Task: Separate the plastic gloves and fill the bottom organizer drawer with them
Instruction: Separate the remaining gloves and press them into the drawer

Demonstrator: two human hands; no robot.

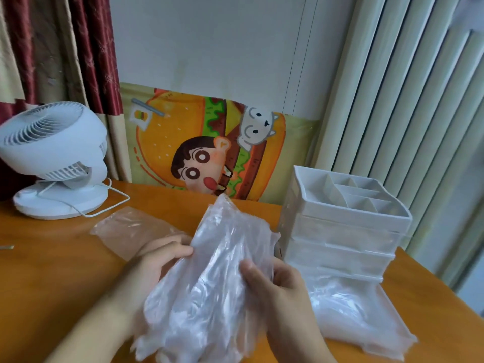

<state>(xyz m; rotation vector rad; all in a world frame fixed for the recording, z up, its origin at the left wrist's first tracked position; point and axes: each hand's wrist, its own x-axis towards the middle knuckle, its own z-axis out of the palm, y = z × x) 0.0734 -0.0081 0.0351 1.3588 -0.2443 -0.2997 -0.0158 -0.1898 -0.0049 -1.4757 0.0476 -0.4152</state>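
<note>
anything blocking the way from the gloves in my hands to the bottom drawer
Nothing visible does. The gloves, held by the left hand and right hand, are just left of the drawer, which is pulled out, open on top and already holds some gloves.

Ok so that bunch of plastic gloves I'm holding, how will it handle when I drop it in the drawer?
The bunch of plastic gloves droops and crumples between both hands, so it is probably floppy and very light. The glossy film looks slippery and may spring up above the open bottom drawer, already heaped.
</note>
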